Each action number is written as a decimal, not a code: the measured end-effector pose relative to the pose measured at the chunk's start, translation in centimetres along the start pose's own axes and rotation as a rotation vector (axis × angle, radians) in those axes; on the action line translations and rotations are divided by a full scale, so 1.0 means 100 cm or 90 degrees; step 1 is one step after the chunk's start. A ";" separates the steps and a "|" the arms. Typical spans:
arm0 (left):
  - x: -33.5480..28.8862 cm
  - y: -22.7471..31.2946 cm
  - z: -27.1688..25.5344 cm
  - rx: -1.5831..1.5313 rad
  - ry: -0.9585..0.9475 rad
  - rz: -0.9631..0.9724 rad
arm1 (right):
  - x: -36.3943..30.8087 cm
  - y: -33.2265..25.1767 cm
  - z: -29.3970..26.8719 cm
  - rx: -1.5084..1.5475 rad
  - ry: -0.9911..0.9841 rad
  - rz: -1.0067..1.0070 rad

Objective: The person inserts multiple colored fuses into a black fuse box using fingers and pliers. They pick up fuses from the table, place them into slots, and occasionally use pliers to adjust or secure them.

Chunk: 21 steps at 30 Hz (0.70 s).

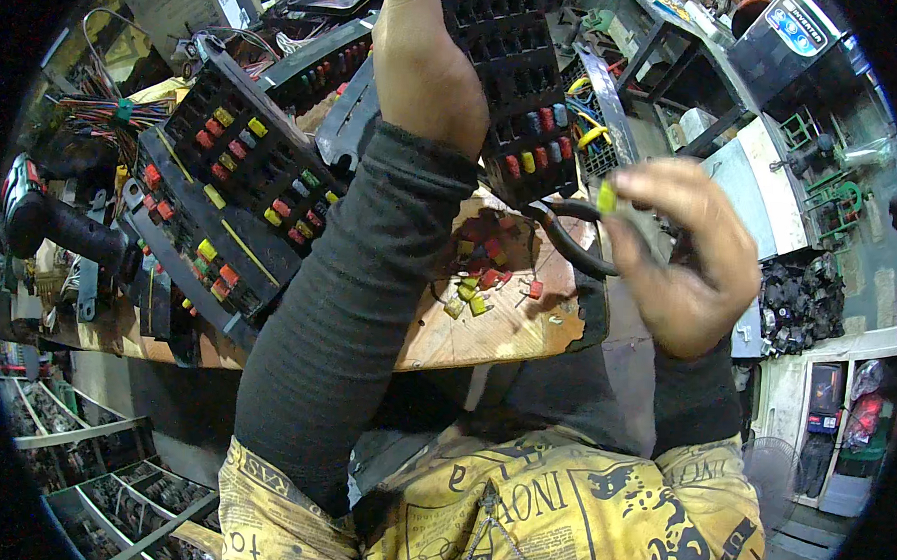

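Observation:
My left hand is at the upper middle, wrapped against the side of a black fuse box that it holds up; its fingertips are hidden. Red, yellow and blue blade fuses fill the box's lower rows, while its upper rows show bare slots. To the right of the box, my right hand pinches a yellow-green blade fuse between thumb and fingers, slightly blurred. A black curved tool handle lies between that hand and the box's lower end. Loose red and yellow fuses are scattered on the wooden tabletop.
Another fuse box, partly filled, lies at the left beside bundled wires. A black-handled tool stands at the far left. Yellow-handled tools sit in a rack behind. A metal bench runs along the right.

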<state>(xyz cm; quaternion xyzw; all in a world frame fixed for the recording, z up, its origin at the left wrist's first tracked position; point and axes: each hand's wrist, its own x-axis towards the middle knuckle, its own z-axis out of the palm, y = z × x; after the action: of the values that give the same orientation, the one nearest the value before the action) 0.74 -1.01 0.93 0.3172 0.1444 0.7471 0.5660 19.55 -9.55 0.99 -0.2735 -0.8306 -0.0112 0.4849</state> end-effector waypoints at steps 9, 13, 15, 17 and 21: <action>-0.004 0.001 0.003 -0.010 0.013 -0.012 | 0.058 0.017 0.008 -0.077 -0.093 -0.143; -0.003 -0.004 -0.001 -0.008 -0.008 0.009 | 0.060 0.018 0.007 -0.100 -0.094 -0.166; -0.001 0.000 -0.008 0.027 -0.014 -0.002 | 0.059 0.017 0.007 -0.097 -0.090 -0.160; 0.005 0.004 -0.015 -0.001 -0.091 -0.032 | 0.058 0.017 0.006 -0.095 -0.082 -0.154; 0.011 0.013 -0.027 -0.009 -0.227 -0.058 | 0.058 0.016 0.006 -0.119 -0.092 -0.174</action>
<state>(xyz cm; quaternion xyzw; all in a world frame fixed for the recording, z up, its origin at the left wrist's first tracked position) -2.12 0.03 0.02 0.4339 0.0510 0.6534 0.6183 17.62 -5.41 4.96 -0.2023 -0.8881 -0.1343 0.3903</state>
